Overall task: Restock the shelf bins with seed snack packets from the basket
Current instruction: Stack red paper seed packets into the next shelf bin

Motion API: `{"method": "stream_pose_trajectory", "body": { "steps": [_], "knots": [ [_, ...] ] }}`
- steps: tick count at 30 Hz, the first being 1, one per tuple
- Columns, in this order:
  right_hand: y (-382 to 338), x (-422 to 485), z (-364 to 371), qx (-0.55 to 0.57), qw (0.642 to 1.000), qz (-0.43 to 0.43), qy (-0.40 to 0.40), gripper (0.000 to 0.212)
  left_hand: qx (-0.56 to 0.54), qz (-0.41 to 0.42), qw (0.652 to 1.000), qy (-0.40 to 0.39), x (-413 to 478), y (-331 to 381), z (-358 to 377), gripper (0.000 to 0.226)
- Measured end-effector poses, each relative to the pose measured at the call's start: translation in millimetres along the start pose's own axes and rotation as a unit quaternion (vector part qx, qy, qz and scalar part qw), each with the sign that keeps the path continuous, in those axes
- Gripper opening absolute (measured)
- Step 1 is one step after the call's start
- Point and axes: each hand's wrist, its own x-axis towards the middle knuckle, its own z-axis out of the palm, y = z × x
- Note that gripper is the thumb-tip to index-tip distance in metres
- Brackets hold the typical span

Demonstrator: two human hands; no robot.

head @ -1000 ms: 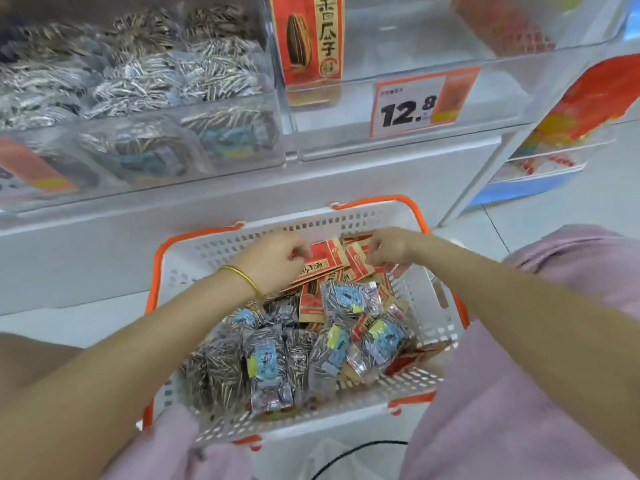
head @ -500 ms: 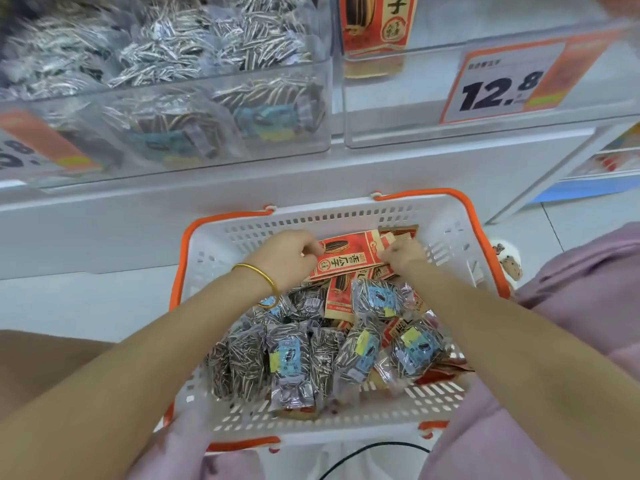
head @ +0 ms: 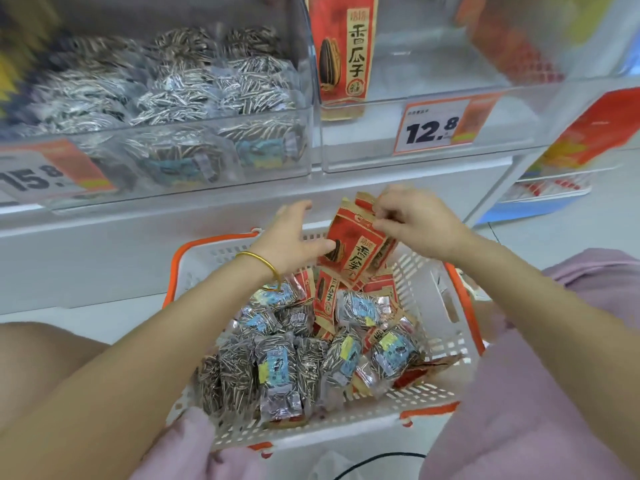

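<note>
My right hand (head: pixel 419 223) pinches the fanned red packets (head: pixel 356 251) by their tops, left hand (head: pixel 294 240) flat against them, so I risk one slipping into the basket (head: pixel 429 289).

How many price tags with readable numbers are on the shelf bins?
2: the 15.8 tag on the left bin front, the 12.8 tag on the right bin front. Others may be hidden.
</note>
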Motion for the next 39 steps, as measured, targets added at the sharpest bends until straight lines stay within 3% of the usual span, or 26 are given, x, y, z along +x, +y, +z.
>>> {"method": "stream_pose_trajectory", "body": {
  "steps": [4, 5, 8, 10, 12, 14, 15, 16, 18, 20, 25, 27, 30, 32, 36, 39],
  "knots": [
    [-21, -18, -41, 0.183, 0.982, 0.03, -0.04, 0.019, -0.137, 0.014, 0.985, -0.105, -20, 11, -8, 0.103],
    [-27, -22, -46, 0.228, 0.972, 0.035, -0.049, 0.019, -0.166, 0.022, 0.978, -0.125, -25, 14, -10, 0.095],
    [-34, -26, -51, 0.307, 0.949, 0.061, -0.039, 0.02, -0.23, 0.062, 0.959, -0.154, -40, 28, -12, 0.036],
    [-39, -29, -50, 0.352, 0.932, 0.081, 0.0, 0.015, -0.254, 0.089, 0.951, -0.151, -44, 34, -10, 0.022],
    [-44, -34, -49, 0.44, 0.889, 0.106, 0.071, 0.01, -0.278, 0.101, 0.946, -0.137, -46, 42, -13, 0.013],
    [-45, -41, -52, 0.553, 0.816, 0.134, 0.101, 0.054, -0.283, 0.116, 0.948, -0.087, -43, 54, -21, 0.002],
    [-45, -44, -53, 0.58, 0.8, 0.136, 0.073, 0.075, -0.275, 0.128, 0.952, -0.049, -41, 62, -26, 0.002],
    [-50, -46, -56, 0.579, 0.806, 0.125, 0.026, 0.089, -0.261, 0.139, 0.955, -0.007, -34, 70, -33, 0.007],
    [-58, -43, -63, 0.54, 0.837, 0.083, -0.025, 0.093, -0.214, 0.159, 0.96, 0.085, -23, 93, -47, 0.04],
    [-63, -28, -81, 0.533, 0.844, 0.063, 0.026, 0.085, -0.167, 0.171, 0.957, 0.163, -12, 118, -64, 0.064],
    [-56, 27, -140, 0.517, 0.85, 0.062, 0.079, 0.06, -0.053, 0.19, 0.94, 0.279, 16, 151, -116, 0.069],
    [-49, 47, -151, 0.498, 0.859, 0.082, 0.083, 0.07, 0.013, 0.163, 0.933, 0.319, 30, 139, -129, 0.073],
    [-45, 74, -146, 0.481, 0.866, 0.095, 0.103, 0.078, 0.039, 0.162, 0.941, 0.294, 42, 118, -131, 0.042],
    [-46, 86, -135, 0.433, 0.889, 0.088, 0.121, 0.078, 0.03, 0.167, 0.944, 0.284, 44, 110, -127, 0.027],
    [-43, 104, -114, 0.27, 0.955, 0.08, 0.09, 0.078, 0.064, 0.155, 0.948, 0.269, 42, 106, -114, 0.034],
    [-37, 116, -108, 0.166, 0.979, 0.112, 0.046, 0.08, 0.093, 0.129, 0.95, 0.27, 39, 106, -109, 0.043]
  ]
}}
